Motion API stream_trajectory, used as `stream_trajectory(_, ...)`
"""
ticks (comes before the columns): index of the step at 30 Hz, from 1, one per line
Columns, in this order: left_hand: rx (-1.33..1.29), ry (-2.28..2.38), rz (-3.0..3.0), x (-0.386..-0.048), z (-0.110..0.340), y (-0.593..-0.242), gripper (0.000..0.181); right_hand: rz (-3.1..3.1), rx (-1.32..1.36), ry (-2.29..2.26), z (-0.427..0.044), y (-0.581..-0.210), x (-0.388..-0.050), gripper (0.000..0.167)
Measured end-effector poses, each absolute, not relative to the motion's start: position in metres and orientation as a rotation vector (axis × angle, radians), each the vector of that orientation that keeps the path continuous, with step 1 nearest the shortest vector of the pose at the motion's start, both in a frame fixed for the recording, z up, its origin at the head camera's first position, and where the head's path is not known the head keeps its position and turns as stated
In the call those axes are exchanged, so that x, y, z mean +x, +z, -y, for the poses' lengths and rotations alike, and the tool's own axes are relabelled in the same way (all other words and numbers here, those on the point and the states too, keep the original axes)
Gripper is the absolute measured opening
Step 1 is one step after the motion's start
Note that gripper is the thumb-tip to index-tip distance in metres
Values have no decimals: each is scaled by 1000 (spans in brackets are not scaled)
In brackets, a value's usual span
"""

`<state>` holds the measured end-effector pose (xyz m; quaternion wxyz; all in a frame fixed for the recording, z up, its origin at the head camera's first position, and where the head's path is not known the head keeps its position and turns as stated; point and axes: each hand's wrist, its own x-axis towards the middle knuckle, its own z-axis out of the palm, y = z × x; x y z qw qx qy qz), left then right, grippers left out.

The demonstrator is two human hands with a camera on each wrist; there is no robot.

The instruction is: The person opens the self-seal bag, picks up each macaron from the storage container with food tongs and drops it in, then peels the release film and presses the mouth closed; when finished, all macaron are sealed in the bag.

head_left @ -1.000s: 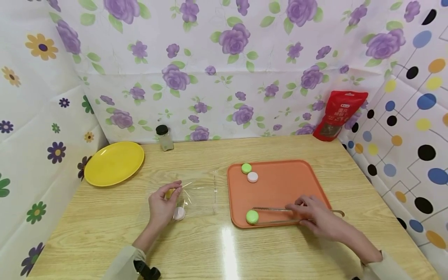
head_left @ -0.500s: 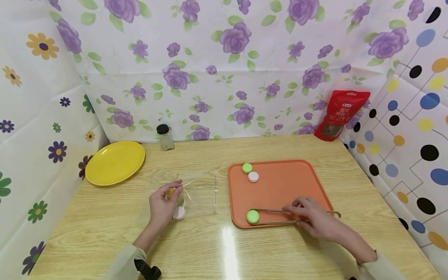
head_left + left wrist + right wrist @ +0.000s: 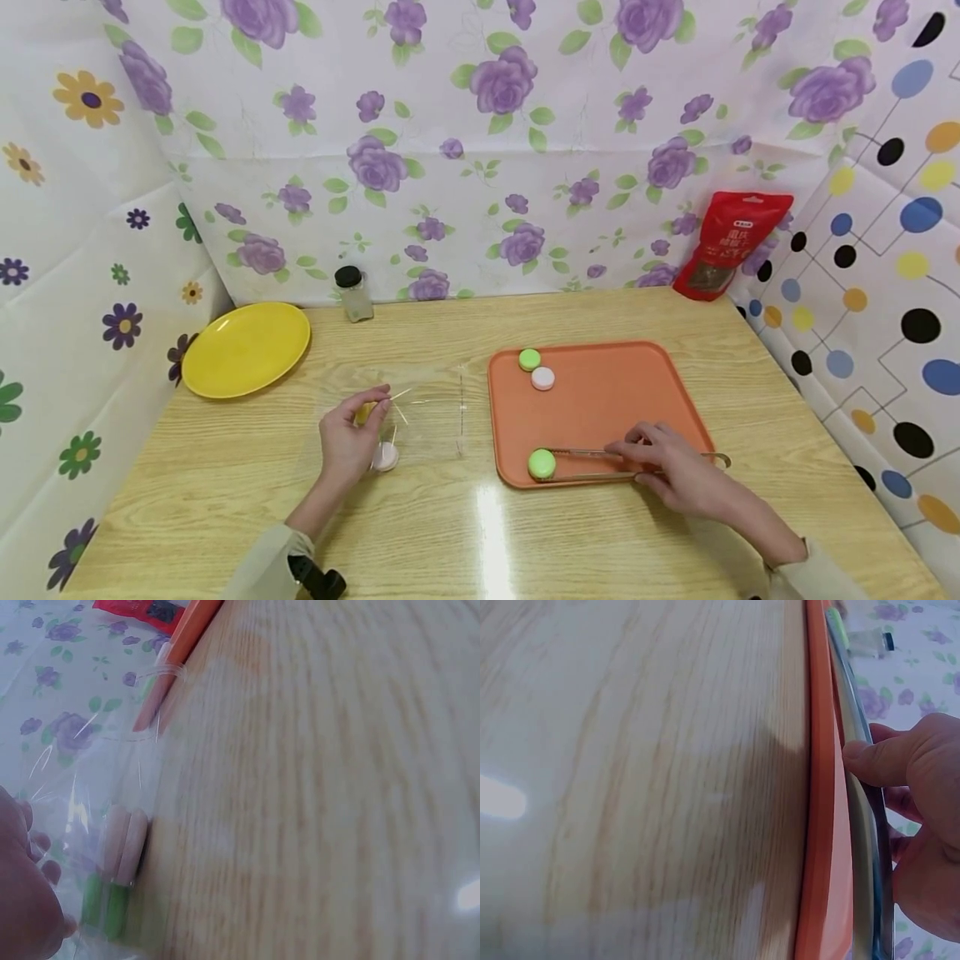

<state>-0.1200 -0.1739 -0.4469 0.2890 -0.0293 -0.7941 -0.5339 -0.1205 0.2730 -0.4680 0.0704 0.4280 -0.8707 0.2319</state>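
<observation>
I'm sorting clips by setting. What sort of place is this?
Probably a staged tabletop booth: patterned sheets line three sides of a wooden table, with a yellow plate and orange tray set out on it.

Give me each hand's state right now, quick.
Left hand: closed, pinching the clear plastic packaging.
Right hand: closed, holding the metal tongs, tips either side of a green disc.

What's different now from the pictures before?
The right hand and the tongs it holds slid slightly left, around the near green disc. Nothing was picked up or let go. The left hand at the clear plastic, the tray and the yellow plate stayed put.
</observation>
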Motion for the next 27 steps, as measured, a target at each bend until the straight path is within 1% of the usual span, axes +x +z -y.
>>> stream_trajectory(5,-86,-1443,2111,-121,174,-446,6,2614,1279,696,-268,-466,-125,61)
stream_trajectory(13,-82,-1466,2121,-121,174,-446,6,2637,1266,677,-247,-463,-138,57)
stream_trajectory(27,-103,-1448,2113,-121,175,-444,5,2659,1297,681,-190,-453,-164,50)
